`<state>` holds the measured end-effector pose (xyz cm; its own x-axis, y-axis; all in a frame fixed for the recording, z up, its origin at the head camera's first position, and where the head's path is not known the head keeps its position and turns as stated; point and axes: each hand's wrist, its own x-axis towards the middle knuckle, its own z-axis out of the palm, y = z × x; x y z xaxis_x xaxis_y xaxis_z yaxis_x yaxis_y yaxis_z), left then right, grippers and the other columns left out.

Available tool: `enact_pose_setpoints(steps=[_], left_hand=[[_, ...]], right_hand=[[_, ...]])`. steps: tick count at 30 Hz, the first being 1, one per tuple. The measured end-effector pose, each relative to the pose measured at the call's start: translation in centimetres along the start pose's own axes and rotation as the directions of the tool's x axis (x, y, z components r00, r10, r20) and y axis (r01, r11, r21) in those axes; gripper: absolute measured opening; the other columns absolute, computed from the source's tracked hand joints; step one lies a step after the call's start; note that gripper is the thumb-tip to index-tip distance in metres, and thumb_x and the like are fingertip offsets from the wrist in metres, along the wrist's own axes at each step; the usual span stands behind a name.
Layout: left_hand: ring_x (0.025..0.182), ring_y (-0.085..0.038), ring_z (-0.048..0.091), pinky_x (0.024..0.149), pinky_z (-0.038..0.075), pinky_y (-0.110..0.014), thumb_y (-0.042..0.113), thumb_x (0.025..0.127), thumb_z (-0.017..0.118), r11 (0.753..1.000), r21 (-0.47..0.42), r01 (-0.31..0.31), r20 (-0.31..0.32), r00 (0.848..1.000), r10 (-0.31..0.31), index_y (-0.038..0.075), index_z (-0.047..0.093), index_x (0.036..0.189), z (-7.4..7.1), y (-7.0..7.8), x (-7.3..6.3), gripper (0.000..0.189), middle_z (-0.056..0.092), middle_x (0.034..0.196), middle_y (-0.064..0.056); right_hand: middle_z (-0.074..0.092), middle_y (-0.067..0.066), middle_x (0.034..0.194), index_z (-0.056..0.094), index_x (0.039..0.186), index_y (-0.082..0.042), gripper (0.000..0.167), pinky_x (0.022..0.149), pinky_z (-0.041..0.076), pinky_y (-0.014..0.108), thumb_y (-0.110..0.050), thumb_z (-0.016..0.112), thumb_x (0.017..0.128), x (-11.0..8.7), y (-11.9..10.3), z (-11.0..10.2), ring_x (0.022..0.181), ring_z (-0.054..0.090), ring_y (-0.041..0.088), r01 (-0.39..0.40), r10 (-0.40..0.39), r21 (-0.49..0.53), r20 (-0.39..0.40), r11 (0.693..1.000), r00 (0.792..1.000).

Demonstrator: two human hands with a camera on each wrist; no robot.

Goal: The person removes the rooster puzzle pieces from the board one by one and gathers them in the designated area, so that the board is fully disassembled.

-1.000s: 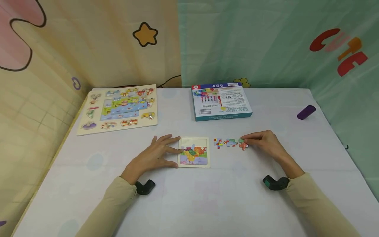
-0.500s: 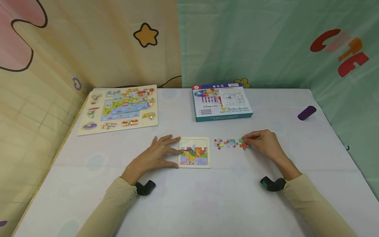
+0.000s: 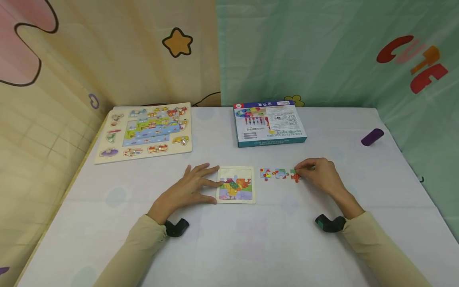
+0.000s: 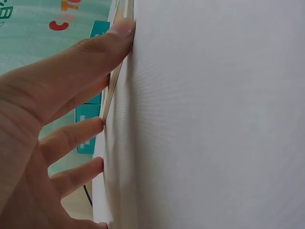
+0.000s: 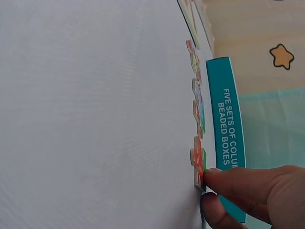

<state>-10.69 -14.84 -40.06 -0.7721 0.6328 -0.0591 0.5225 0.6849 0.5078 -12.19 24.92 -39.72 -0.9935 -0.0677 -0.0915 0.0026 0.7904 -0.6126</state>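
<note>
A small jigsaw tray [image 3: 236, 201] with a pale wooden rim lies in mid-table in the head view; fitted pieces fill its lower part, and its top strip is bare. Along its left edge my left hand [image 3: 190, 187] rests with spread fingers, thumb at the near corner. To the tray's right, three loose pieces lie in a row: a left piece [image 3: 265, 173], a middle piece [image 3: 280, 173] and a red-and-green puzzle piece [image 3: 295, 176]. My right hand [image 3: 320, 175] pinches that last piece at its right end; the right wrist view shows the thumb [image 5: 221, 180] against it.
Behind the tray lies a teal-edged box [image 3: 270, 123]. A larger knobbed puzzle board [image 3: 143, 133] sits at the back left. Far to the right lies a purple cylinder [image 3: 372, 137]. Curtains [image 3: 305, 52] rise behind the table.
My right wrist has shifted slightly left, while its fingers stay at the red-and-green puzzle piece. The left hand and the tray hold their places.
</note>
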Motion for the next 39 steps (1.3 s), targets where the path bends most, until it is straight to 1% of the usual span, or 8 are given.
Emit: enact_pose_setpoints(steps=[5,12,16,20,24,28,32,39], left_hand=[[0.146,-0.037,0.022,0.107,0.007,-0.075,0.039,0.075,0.085,1.000,-0.002,0.002,0.004,1.000,-0.002,0.020,0.069,0.125,0.1,0.0,0.0,0.056,0.041,0.154,-0.008],[0.146,-0.037,0.022,0.106,0.006,-0.076,0.038,0.072,0.086,1.000,-0.002,0.015,-0.006,1.000,-0.015,0.018,0.072,0.122,0.3,0.2,0.1,0.055,0.043,0.152,-0.008],[0.145,-0.037,0.025,0.105,0.008,-0.077,0.035,0.068,0.090,0.999,-0.003,0.039,-0.023,0.999,-0.039,0.018,0.075,0.116,0.2,0.5,0.4,0.053,0.046,0.150,-0.009],[0.145,-0.033,0.028,0.107,0.008,-0.075,0.032,0.064,0.093,0.996,-0.028,0.089,-0.036,0.995,-0.090,0.017,0.070,0.108,0.1,0.7,0.8,0.052,0.048,0.148,-0.008],[0.144,-0.031,0.029,0.109,0.009,-0.073,0.039,0.065,0.092,0.992,0.023,0.122,-0.019,0.992,-0.122,0.017,0.063,0.126,-0.1,0.7,0.7,0.070,0.044,0.151,-0.006],[0.146,-0.033,0.024,0.108,0.007,-0.074,0.049,0.068,0.087,0.990,0.075,0.119,0.007,0.993,-0.120,0.024,0.054,0.142,-0.6,0.5,0.6,0.085,0.035,0.157,-0.005],[0.148,-0.037,0.014,0.108,0.006,-0.074,0.055,0.073,0.081,0.993,0.047,0.111,0.002,0.994,-0.111,0.029,0.053,0.143,-0.5,0.4,0.6,0.080,0.030,0.160,-0.001],[0.148,-0.044,0.005,0.106,0.004,-0.076,0.055,0.076,0.078,0.991,0.062,0.118,0.018,0.993,-0.120,0.029,0.054,0.143,0.0,0.7,0.9,0.075,0.029,0.160,0.001]], right_hand=[[0.073,0.010,0.091,0.076,0.099,-0.006,0.014,0.068,0.041,0.034,-0.014,0.069,0.091,-0.1,0.0,0.0,0.089,0.056,0.027,0.009,-0.009,-0.001,-0.019,1.000,1.000],[0.071,0.014,0.094,0.076,0.095,-0.004,0.011,0.058,0.040,0.029,-0.008,0.067,0.091,0.2,-0.7,0.9,0.071,0.050,0.022,0.102,-0.097,0.017,-0.181,0.995,0.979],[0.070,0.010,0.091,0.075,0.095,-0.004,0.010,0.052,0.039,0.027,-0.009,0.068,0.090,0.1,-2.5,2.0,0.063,0.049,0.020,0.163,-0.154,0.038,-0.177,0.986,0.972],[0.070,0.006,0.088,0.076,0.094,-0.006,0.008,0.054,0.043,0.027,-0.008,0.072,0.088,-0.1,-5.2,3.9,0.063,0.052,0.018,0.229,-0.225,0.022,-0.121,0.973,0.967],[0.067,0.000,0.087,0.077,0.099,-0.007,0.014,0.063,0.045,0.028,-0.014,0.076,0.086,-0.3,-8.7,6.0,0.071,0.053,0.015,0.298,-0.298,-0.022,0.025,0.954,0.954],[0.064,-0.004,0.086,0.076,0.107,-0.008,0.022,0.066,0.046,0.028,-0.018,0.076,0.087,-0.5,-11.8,7.6,0.075,0.055,0.013,0.355,-0.348,-0.033,0.143,0.934,0.927],[0.065,-0.002,0.088,0.076,0.109,-0.007,0.025,0.067,0.049,0.027,-0.017,0.076,0.087,-0.3,-13.0,9.0,0.076,0.057,0.011,0.371,-0.359,-0.034,0.181,0.928,0.915],[0.060,-0.002,0.083,0.075,0.112,-0.009,0.028,0.064,0.046,0.027,-0.018,0.076,0.086,-0.1,-13.4,10.4,0.074,0.053,0.012,0.325,-0.310,-0.042,0.211,0.945,0.927]])
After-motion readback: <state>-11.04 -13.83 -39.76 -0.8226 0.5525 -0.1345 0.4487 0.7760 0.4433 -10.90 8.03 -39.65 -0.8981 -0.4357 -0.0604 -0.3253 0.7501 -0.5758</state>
